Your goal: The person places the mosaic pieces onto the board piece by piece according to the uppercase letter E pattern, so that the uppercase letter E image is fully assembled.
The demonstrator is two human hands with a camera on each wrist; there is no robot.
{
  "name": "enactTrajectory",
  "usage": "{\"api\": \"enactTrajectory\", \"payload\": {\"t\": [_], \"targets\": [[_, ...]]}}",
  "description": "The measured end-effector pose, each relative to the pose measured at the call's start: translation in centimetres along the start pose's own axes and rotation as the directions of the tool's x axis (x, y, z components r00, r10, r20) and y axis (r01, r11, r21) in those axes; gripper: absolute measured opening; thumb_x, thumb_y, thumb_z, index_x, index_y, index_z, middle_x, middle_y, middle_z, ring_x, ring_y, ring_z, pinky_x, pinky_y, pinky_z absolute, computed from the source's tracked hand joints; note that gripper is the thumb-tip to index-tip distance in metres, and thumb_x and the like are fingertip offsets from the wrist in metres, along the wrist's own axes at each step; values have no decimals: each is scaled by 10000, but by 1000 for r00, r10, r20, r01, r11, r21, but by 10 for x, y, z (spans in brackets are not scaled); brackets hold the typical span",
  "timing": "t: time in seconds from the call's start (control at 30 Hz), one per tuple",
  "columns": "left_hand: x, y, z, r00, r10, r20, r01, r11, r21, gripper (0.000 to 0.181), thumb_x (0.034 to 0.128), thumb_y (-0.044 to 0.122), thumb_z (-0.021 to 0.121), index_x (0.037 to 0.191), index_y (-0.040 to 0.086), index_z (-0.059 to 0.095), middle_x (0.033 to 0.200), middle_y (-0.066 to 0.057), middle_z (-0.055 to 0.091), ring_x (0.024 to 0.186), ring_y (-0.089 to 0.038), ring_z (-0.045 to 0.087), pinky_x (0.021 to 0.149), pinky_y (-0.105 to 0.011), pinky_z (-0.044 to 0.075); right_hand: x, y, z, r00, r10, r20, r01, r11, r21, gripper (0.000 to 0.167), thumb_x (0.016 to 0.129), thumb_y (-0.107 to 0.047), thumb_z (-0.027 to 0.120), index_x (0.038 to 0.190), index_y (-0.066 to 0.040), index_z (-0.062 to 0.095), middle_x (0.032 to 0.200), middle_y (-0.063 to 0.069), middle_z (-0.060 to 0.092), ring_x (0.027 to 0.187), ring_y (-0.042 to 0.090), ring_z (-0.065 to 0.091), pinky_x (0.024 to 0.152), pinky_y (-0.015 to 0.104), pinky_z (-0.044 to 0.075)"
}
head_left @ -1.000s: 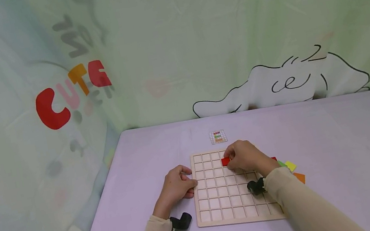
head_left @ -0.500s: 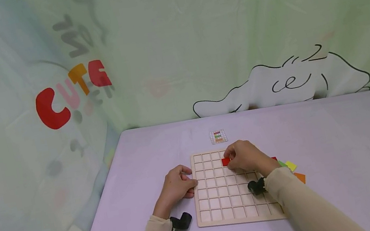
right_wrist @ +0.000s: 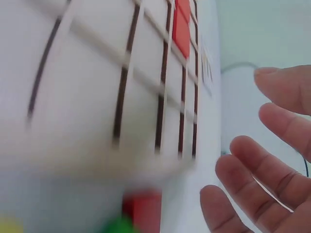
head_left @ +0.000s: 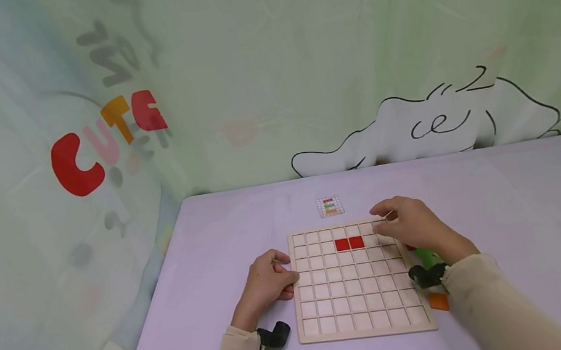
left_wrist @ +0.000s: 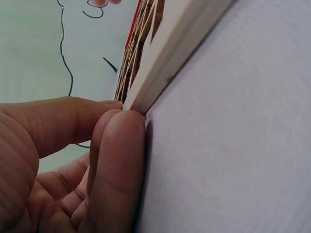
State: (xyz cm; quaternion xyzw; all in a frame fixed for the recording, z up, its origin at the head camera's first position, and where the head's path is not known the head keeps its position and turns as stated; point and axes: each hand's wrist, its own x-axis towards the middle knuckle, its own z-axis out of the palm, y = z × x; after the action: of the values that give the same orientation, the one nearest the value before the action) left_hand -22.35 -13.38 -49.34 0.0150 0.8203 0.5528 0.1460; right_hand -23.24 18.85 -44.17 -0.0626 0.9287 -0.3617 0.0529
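Note:
A pale wooden grid board [head_left: 367,335] lies flat on the table, with two red square tiles [head_left: 357,242] side by side in its second row from the back. My left hand [head_left: 265,279] grips the board's left edge; in the left wrist view, its thumb [left_wrist: 119,150] and a finger meet at that edge. Above the back right corner, my right hand [head_left: 415,227] hovers with fingers loosely bent and apart. The right wrist view shows nothing between those fingers [right_wrist: 257,160].
A small printed card [head_left: 330,206] with a coloured grid lies behind the board. Loose pieces sit by its right side: a green one [head_left: 429,259], an orange one [head_left: 438,301] and a red one [right_wrist: 146,211], partly covered by the right arm. A printed curtain stands behind the table.
My right hand has let go of a red tile and moved right, uncovering the second red tile in the grid. The left hand stays at the board's edge.

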Motion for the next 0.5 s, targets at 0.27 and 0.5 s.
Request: {"api": "enactTrajectory", "payload": {"t": [0.27, 0.5], "targets": [[-1, 0, -1, 1000, 9, 0, -9, 1000, 7, 322, 877, 1, 780, 1153, -9, 615, 826, -80, 600, 558, -124, 643, 520, -283, 618, -15, 26, -19, 996, 81, 45, -77, 994, -83, 380, 938, -197, 740, 1252, 10, 686, 1170, 241, 654, 1019, 379, 619, 802, 442, 614], [-2, 1, 0, 1000, 6, 1, -6, 1000, 3, 325, 877, -3, 780, 1156, -12, 614, 830, -81, 599, 567, -127, 646, 523, -284, 620, -22, 35, -23, 981, 170, 92, -156, 978, -141, 378, 919, -235, 788, 1183, 23, 706, 1046, 182, 650, 882, 281, 557, 705, 344, 529]]}}
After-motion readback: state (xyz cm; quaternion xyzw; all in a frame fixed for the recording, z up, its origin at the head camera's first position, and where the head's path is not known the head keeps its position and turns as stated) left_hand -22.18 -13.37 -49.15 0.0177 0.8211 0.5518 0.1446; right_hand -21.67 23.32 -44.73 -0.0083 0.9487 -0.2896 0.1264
